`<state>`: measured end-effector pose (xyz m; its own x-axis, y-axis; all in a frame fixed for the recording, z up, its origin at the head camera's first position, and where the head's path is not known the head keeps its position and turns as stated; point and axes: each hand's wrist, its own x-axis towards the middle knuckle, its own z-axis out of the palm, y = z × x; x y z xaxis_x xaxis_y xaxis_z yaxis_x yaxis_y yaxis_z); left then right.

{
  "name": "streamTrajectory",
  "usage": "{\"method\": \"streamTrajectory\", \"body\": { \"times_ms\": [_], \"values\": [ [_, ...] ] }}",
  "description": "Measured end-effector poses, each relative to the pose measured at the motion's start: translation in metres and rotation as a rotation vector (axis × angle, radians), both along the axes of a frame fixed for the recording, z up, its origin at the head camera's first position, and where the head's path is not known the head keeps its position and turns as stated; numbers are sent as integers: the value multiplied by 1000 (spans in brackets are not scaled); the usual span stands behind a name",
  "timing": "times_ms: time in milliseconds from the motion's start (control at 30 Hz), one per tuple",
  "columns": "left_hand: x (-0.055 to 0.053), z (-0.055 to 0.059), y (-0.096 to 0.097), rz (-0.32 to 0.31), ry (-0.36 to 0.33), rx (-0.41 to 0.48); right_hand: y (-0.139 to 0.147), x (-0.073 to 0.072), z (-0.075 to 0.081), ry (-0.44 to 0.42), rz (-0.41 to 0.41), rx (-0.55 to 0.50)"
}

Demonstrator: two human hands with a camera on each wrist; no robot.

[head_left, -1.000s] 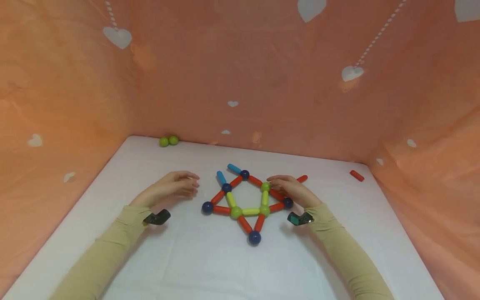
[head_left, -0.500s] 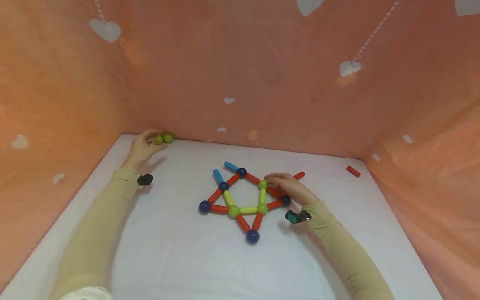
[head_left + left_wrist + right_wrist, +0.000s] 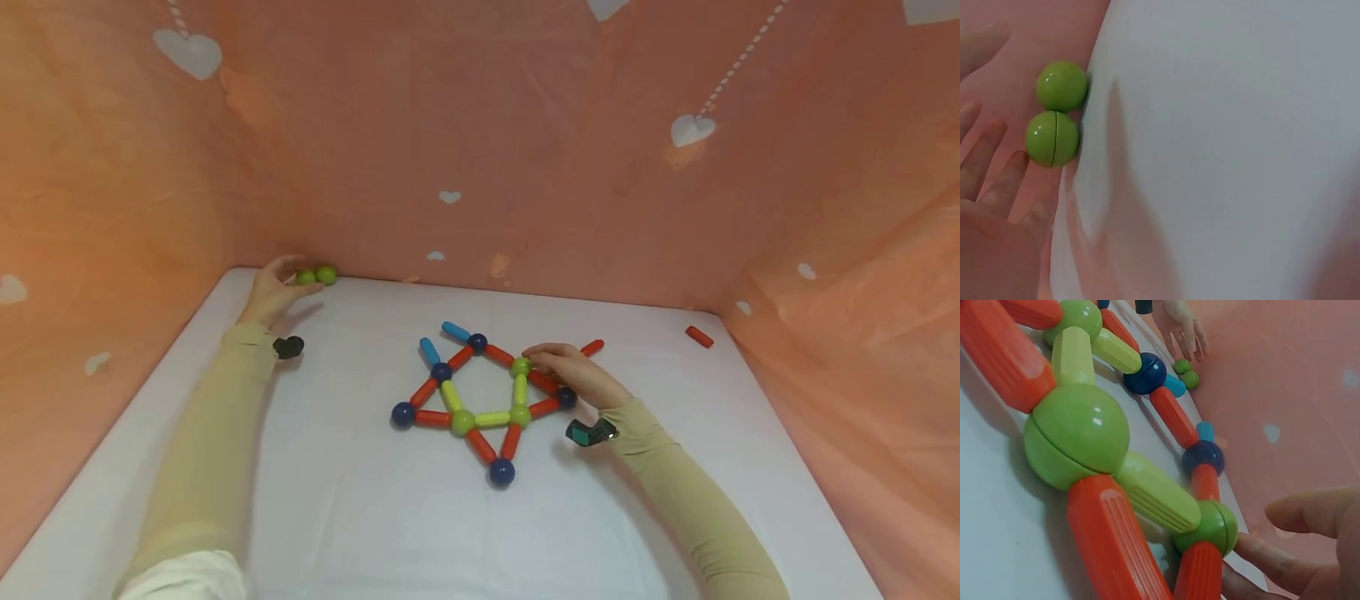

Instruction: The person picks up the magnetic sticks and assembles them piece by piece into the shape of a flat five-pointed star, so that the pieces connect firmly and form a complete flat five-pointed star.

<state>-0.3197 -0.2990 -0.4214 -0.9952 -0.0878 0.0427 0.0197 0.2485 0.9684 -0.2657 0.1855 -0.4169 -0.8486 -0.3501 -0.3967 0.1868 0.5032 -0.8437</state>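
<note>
My left hand [image 3: 272,292] reaches to the back left corner of the table, beside two green balls [image 3: 326,275]. In the left wrist view its fingers are spread, one fingertip at the nearer ball [image 3: 1052,139], and the thumb stands apart. My right hand [image 3: 577,371] hovers by the green ball [image 3: 521,366] at the upper right of a flat magnetic-rod frame [image 3: 492,419]. Its fingers reach behind that ball in the right wrist view, with the thumb [image 3: 1297,512] held off. The frame joins red and yellow-green rods with dark blue and green balls.
Two blue rods [image 3: 454,331] stick out from the frame's back left. A red rod [image 3: 592,347] shows behind the right hand, and a loose red rod [image 3: 700,337] lies at the back right. An orange cloth [image 3: 480,150] with white hearts walls the white table.
My left hand has moved from beside the frame, back and to the left, to the two green balls. The right hand has kept its place at the frame. The view has shifted slightly.
</note>
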Motion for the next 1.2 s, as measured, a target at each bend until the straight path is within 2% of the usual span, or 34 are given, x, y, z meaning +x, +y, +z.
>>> {"method": "streamTrajectory", "body": {
  "times_ms": [67, 200, 300, 600, 800, 967, 1067, 1200],
  "values": [
    [-2, -4, 0, 11, 5, -11, -1, 0, 0, 6, 8, 2],
    [-9, -22, -7, 43, 24, -90, -3, 0, -2, 17, 28, 5],
    [-7, -26, -8, 57, 44, -160, -4, 0, -3, 14, 25, 6],
    [1, -28, -4, 84, 110, -237, -4, -2, -3, 9, 21, 6],
    [6, -29, 6, 64, 52, -293, -4, -3, -2, 2, 10, 5],
    [12, -28, 26, 13, 51, -216, -3, -2, -1, -8, 3, 3],
    [17, -28, 44, -57, 33, -85, -3, -2, -1, -13, -1, 7],
    [22, -29, 73, -150, -59, 121, -3, -2, -1, -9, 9, 14]
  ]
}}
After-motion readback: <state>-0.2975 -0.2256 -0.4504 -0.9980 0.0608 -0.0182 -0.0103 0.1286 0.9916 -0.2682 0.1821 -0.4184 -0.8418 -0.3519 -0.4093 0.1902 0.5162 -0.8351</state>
